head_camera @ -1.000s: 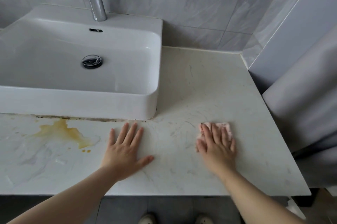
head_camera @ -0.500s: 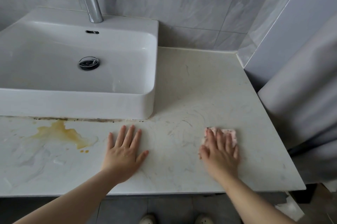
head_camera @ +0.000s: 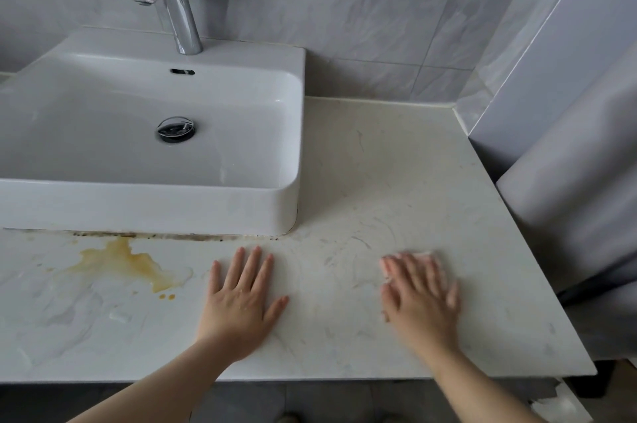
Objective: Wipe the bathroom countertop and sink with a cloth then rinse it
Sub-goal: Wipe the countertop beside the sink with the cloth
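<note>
Head view. Right hand [head_camera: 422, 298] lies flat on the pink cloth [head_camera: 426, 254], fingers straight and pressing down, not curled round it; hand and cloth are blurred. The cloth sits on the countertop [head_camera: 396, 181] right of centre, near the front edge, and only its far edge and left corner show past the fingers. Bare counter lies to the right up to the angled side edge, and behind up to the tiled wall.

Left hand [head_camera: 241, 302] is palm down on the counter, fingers spread, holding nothing, just in front of the sink [head_camera: 138, 205].

A yellow stain [head_camera: 127, 262] lies left of that hand. A dark grime line [head_camera: 155, 235] runs along the sink's base. Faucet [head_camera: 179, 22] stands at the rear rim.
</note>
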Action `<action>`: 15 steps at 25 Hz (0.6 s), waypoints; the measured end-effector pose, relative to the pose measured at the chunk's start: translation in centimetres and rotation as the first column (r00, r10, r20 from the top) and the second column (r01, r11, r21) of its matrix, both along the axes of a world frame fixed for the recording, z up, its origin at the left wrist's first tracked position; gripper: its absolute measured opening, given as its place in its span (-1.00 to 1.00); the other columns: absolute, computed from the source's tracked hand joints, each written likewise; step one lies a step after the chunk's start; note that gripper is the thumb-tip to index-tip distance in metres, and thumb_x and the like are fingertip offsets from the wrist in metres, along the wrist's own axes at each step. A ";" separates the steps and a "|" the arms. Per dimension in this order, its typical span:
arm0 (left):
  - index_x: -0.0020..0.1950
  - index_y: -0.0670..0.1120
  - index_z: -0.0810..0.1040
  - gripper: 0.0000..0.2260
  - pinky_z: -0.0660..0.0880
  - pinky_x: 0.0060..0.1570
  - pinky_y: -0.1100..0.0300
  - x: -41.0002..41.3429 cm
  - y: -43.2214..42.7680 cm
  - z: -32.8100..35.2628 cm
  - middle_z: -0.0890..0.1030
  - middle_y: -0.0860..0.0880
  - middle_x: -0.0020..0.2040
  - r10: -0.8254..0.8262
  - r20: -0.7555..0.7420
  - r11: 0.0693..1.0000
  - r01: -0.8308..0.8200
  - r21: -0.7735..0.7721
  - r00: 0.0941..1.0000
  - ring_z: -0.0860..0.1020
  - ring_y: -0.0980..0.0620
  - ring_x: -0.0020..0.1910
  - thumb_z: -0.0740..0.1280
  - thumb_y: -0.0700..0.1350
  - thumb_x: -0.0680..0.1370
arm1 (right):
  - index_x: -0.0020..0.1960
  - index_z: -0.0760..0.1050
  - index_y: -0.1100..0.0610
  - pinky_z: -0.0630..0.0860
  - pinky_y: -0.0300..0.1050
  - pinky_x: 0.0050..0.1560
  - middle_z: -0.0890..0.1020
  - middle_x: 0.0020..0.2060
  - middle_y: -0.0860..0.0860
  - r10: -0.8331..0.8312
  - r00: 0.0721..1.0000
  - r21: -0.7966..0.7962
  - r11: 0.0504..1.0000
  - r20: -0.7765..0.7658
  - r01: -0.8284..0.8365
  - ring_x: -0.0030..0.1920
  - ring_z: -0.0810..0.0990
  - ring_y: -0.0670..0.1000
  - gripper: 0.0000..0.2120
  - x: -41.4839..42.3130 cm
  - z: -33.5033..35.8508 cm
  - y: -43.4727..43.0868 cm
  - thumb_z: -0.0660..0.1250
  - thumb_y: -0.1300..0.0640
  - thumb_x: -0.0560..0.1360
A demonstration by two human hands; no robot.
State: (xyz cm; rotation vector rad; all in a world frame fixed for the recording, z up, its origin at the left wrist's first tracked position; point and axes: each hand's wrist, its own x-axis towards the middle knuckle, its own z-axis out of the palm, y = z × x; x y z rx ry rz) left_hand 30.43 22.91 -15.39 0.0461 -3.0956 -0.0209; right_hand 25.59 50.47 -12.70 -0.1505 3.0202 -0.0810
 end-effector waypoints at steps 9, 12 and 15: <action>0.36 -0.13 0.42 -0.37 -0.01 0.33 -0.08 0.0 0.1 -0.2 0.42 -0.10 0.37 0.007 -0.018 1.000 -0.008 -0.018 1.000 0.24 -0.09 0.40 -0.15 0.24 0.58 | 0.33 0.43 -0.03 0.20 0.14 0.32 0.49 0.33 0.00 0.358 0.926 -0.101 0.923 -0.124 -0.370 0.40 0.36 0.18 -0.54 4.9 -0.9 -8.6 0.11 -0.10 0.47; 0.35 -0.12 0.44 -0.37 -0.02 0.33 -0.06 0.0 0.1 0.1 0.42 -0.09 0.37 0.007 0.001 1.000 -0.007 -0.018 1.000 0.30 -0.09 0.38 -0.15 0.24 0.58 | 0.34 0.39 -0.03 0.17 0.12 0.38 0.48 0.34 0.01 0.211 0.960 0.017 0.977 -0.184 -0.211 0.44 0.28 0.15 -0.53 1.1 -1.4 -2.6 0.01 -0.08 0.49; 0.34 -0.12 0.45 -0.37 -0.01 0.32 -0.07 -0.1 0.2 0.2 0.38 -0.08 0.37 0.009 -0.010 1.000 -0.009 -0.018 1.000 0.27 -0.09 0.36 -0.15 0.23 0.58 | 0.50 0.14 -0.05 -0.10 0.11 0.49 0.20 0.51 0.03 -0.208 0.968 -0.013 0.978 -0.138 0.208 0.52 0.01 0.13 -0.40 -0.7 -0.8 2.3 -0.19 -0.16 0.51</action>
